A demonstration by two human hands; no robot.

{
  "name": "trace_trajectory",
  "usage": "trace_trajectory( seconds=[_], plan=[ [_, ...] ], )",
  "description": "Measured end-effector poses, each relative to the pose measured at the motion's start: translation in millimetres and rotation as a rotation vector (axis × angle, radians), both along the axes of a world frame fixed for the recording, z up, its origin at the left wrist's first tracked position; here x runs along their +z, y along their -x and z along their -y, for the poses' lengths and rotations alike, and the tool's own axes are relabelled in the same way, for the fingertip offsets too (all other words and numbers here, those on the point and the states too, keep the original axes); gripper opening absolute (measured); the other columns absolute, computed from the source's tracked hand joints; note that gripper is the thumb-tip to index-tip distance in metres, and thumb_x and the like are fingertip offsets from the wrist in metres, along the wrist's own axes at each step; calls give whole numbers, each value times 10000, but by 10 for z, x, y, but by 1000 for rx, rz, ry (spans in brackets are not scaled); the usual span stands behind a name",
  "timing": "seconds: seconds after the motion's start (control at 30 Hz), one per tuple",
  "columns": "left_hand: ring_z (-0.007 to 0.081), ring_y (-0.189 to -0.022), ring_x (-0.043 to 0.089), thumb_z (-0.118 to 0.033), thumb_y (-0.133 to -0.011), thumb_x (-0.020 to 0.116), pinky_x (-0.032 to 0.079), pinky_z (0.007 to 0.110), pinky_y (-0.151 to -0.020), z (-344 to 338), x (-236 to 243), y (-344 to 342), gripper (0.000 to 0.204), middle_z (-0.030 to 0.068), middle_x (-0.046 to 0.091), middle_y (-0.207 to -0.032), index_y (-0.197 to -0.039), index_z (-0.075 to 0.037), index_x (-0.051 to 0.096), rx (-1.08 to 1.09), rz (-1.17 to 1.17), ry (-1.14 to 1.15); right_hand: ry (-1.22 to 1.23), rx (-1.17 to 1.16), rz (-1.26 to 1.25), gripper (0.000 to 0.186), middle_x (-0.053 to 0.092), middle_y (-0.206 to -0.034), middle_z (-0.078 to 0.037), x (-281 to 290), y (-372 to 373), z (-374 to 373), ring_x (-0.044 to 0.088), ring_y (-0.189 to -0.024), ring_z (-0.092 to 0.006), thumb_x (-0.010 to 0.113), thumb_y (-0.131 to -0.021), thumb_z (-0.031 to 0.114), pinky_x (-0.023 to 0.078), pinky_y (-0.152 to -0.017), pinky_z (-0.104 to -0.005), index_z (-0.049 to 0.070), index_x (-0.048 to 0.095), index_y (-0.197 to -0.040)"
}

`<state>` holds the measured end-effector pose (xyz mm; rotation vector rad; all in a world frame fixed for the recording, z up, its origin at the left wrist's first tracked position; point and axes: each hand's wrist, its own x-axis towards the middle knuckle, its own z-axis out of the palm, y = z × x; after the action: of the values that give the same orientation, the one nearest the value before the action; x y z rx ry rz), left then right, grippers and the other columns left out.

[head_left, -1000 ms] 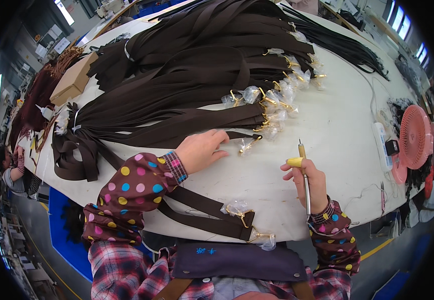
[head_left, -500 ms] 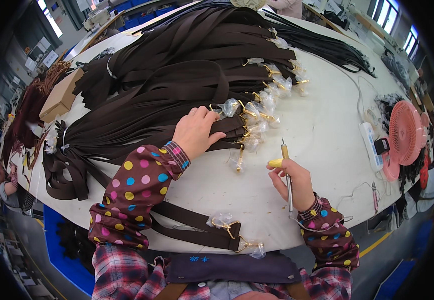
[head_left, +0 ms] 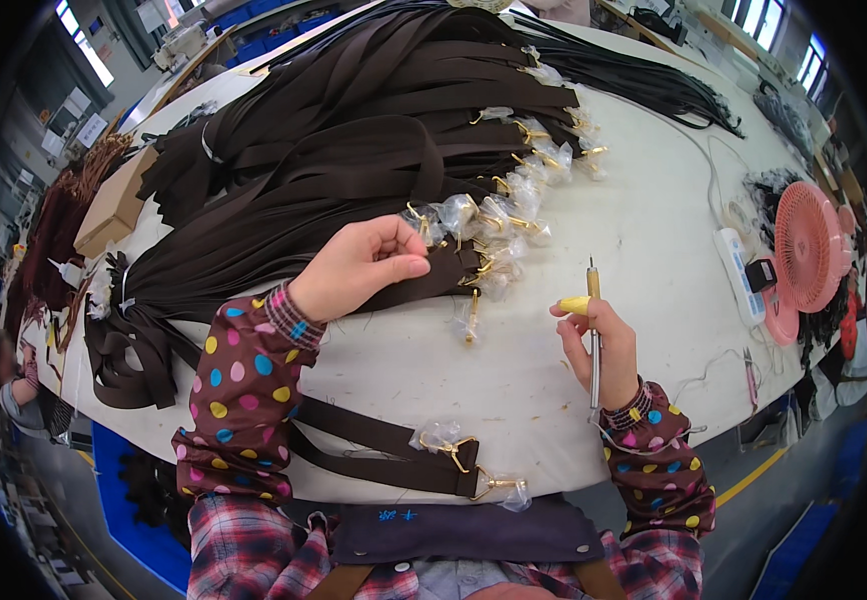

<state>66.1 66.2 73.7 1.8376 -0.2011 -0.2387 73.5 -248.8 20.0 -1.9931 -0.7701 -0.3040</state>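
1. Left hand (head_left: 359,268) makes a pinching grip, thumb and fingers closed on the end of a dark brown strap (head_left: 424,275) at the near edge of the strap pile (head_left: 334,150).
2. Right hand (head_left: 604,345) is closed round a slim pen-like tool (head_left: 594,335), its yellow-capped finger (head_left: 576,305) beside the shaft.
3. Judged from this, picking one strap off the pile is the step in hand; the next move calls for drawing it clear of its neighbours' plastic-wrapped gold clasps (head_left: 499,215).
4. Two finished-looking straps (head_left: 384,450) lie near the person on the white desk (head_left: 654,230).
5. Far left sits a cardboard box (head_left: 114,205), contents unseen; a pink fan (head_left: 814,245) stands right.
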Motion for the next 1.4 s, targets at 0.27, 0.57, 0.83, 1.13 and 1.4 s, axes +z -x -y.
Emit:
trace_trajectory(
  seconds=[0.27, 0.57, 0.83, 1.13, 1.4],
  plan=[
    [188, -883, 648, -226, -915, 647, 500, 308, -772, 139, -330, 495, 286, 91, 670, -971, -1111, -34, 568, -424, -85, -339, -12, 27, -53, 208, 654, -863, -67, -9, 52, -75, 632, -691, -148, 635, -833, -30, 502, -633, -260, 39, 625, -1029],
    [298, -907, 649, -273, -902, 650, 505, 350, -817, 574, -320, 366, 357, 125, 676, -1005, -1185, -64, 591, -374, 202, -434, 7, 36, -24, 224, 678, -939, -87, 14, 102, -44, 622, -699, -145, 608, -833, -60, 488, -634, -253, 21, 612, -1043],
    [221, -941, 604, -175, -909, 640, 478, 328, -854, 586, -124, 784, 374, 65, 638, -1070, -1277, -138, 590, -636, 150, -177, -15, 25, -40, 215, 668, -890, -81, 14, 119, -12, 624, -696, -143, 626, -835, -42, 486, -631, -255, 30, 621, -1037],
    [239, -1055, 580, -200, -881, 642, 460, 375, -866, 605, -633, 729, 359, 46, 580, -1144, -1221, -139, 545, -338, 488, -602, 97, 80, -55, 228, 638, -819, -77, -23, 186, 6, 637, -687, -165, 670, -816, -6, 495, -622, -281, 51, 624, -1032],
    [251, -1146, 535, -222, -882, 631, 420, 426, -954, 601, -931, 242, 449, 75, 551, -1229, -1305, -170, 487, 13, 554, -735, 122, 119, -33, 228, 673, -987, -85, -17, 202, -79, 626, -748, -145, 636, -824, -41, 474, -660, -261, 22, 614, -1042]
  ],
)
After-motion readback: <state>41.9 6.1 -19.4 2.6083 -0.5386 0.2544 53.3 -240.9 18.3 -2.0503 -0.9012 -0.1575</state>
